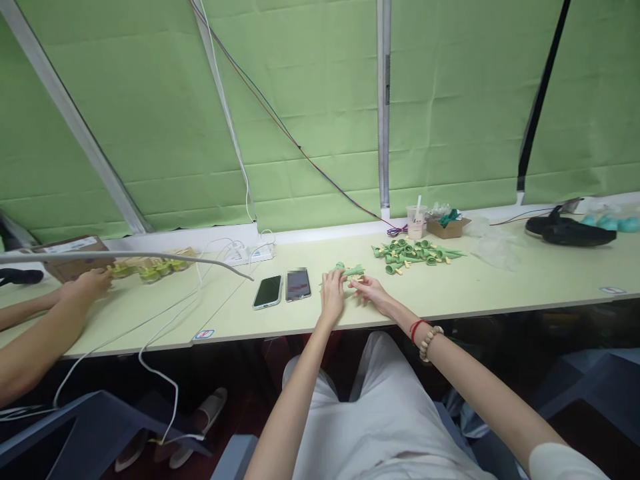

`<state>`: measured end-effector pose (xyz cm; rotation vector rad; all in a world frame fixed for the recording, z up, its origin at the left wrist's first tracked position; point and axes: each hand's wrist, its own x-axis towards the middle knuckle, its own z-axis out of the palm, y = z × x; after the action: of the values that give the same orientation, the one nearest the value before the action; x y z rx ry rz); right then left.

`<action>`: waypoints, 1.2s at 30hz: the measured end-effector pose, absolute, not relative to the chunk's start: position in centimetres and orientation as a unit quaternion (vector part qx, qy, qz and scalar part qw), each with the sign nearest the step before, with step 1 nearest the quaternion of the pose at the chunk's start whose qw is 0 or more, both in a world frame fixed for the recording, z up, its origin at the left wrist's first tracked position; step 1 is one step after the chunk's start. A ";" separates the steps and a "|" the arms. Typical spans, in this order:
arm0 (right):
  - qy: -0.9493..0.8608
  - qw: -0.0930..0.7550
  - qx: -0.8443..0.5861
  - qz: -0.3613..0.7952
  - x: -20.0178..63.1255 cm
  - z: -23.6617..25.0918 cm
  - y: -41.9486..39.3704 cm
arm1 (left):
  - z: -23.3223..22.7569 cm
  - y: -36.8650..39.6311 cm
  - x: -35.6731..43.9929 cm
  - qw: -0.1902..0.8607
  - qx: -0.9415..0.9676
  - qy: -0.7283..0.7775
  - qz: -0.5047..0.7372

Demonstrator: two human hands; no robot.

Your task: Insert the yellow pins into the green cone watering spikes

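Note:
My left hand (pixel 332 293) rests at the table's front half, its fingers bent down around a green cone-shaped plastic piece, which they partly hide. Close on its right, my right hand (pixel 374 294) pinches a small pale yellow piece (pixel 356 279) between thumb and forefinger. Just beyond the fingertips lie a few green pieces (pixel 355 270). Farther back to the right spreads a loose pile of green cone-shaped pieces (pixel 417 253), some with small yellow parts among or on them. Fine detail at the fingertips is too small to make out.
Two phones (pixel 269 292) (pixel 299 284) lie left of my hands. Behind the pile stand a drink cup with a straw (pixel 416 220) and a small cardboard box (pixel 449 227). Another person's hands (pixel 87 287) work at far left beside yellow-green pieces (pixel 150 272). White cables (pixel 173 310) cross the table.

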<state>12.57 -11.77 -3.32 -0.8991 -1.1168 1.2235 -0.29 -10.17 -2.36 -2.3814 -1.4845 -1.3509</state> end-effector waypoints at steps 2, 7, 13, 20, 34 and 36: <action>-0.460 0.619 -0.401 0.494 12.5 -3.6 -11.7 | -2.3 -10.2 -0.3 0.018 -0.745 -0.485 -0.458; -0.429 0.671 -0.432 0.422 12.2 -4.0 -11.5 | -2.2 -10.2 -0.4 0.027 -0.688 -0.548 -0.475; -0.456 0.661 -0.448 0.393 12.0 -3.6 -11.9 | -2.7 -9.9 -0.4 0.064 -0.672 -0.627 -0.389; -0.523 0.619 -0.535 0.238 12.3 -3.9 -11.7 | -3.0 -9.8 -0.5 0.057 -0.684 -0.649 -0.328; -0.688 0.362 -0.628 0.040 20.0 -1.4 -6.7 | -3.2 -9.8 -0.4 0.103 -0.684 -0.637 -0.340; -0.700 0.332 -0.631 0.022 21.7 -1.7 -6.8 | -3.1 -9.8 -0.4 0.100 -0.693 -0.616 -0.361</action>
<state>21.75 -6.82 -1.68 -1.6497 -1.8290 0.0583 -0.43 -9.77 -3.15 -2.0473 -1.8206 -1.0684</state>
